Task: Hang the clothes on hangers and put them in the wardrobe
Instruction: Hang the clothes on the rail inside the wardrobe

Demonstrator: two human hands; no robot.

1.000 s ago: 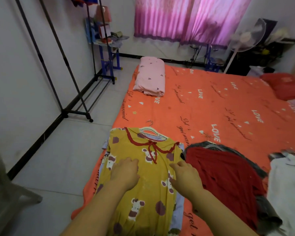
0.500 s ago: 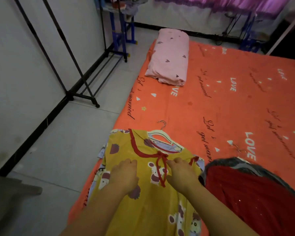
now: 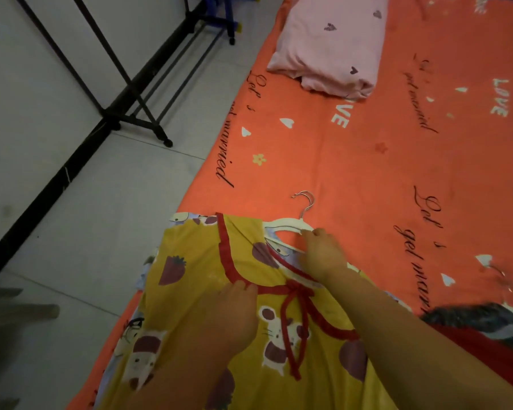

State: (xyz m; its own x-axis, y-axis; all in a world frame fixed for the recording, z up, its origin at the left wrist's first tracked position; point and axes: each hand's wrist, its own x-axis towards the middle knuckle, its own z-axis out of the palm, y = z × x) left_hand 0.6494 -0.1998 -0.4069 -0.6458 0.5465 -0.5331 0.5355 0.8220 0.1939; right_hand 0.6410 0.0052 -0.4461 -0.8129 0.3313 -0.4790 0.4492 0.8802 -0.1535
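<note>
Fingers of my right hand clamp the hanger, ready to feed it into the dress lying flat on the bed; my left hand steadies the neckline; whether it pinches, I cannot tell.

Bare orange bed open beyond the white hanger, pink pillow at its far end, yellow dress over the near edge, red clothes pile at right, black rack on the floor at left.
</note>
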